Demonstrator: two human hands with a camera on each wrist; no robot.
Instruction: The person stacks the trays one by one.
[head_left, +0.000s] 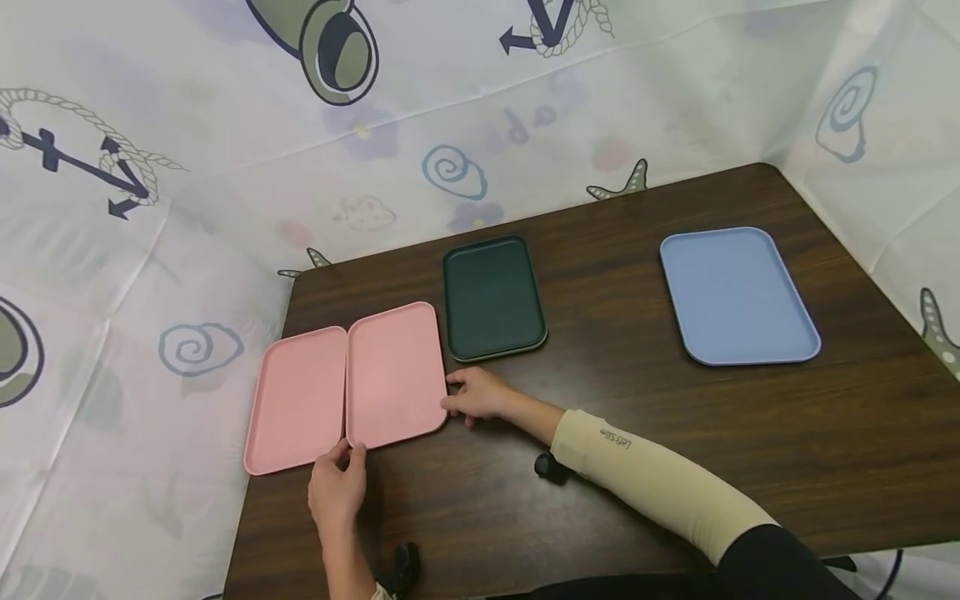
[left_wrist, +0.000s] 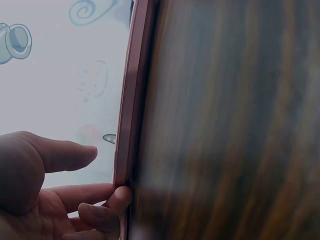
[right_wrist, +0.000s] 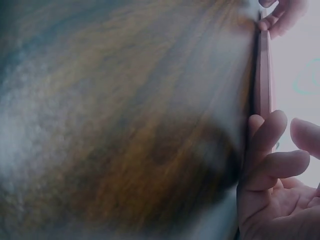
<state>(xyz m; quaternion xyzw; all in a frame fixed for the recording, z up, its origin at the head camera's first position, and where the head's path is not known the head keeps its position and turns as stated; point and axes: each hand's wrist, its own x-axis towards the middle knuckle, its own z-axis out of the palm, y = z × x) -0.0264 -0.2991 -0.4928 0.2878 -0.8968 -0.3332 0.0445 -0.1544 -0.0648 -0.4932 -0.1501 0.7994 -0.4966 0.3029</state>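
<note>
Two pink trays lie side by side at the left of the table, their long edges close together: a left pink tray [head_left: 296, 404] and a right pink tray [head_left: 397, 375]. My left hand [head_left: 337, 487] is at the near left corner of the right pink tray. In the left wrist view its fingertips [left_wrist: 120, 198] touch the tray's edge, while the thumb stands apart. My right hand [head_left: 480, 395] is at that tray's right edge, near the front corner. Its fingers [right_wrist: 270, 135] meet the edge in the right wrist view, with the thumb away from it.
A dark green tray [head_left: 495, 296], with another rim showing beneath it, lies behind my right hand. Farther right is a blue tray [head_left: 738, 296]. The brown wooden table [head_left: 600, 400] stands against a patterned cloth [head_left: 225, 225] at the back and sides.
</note>
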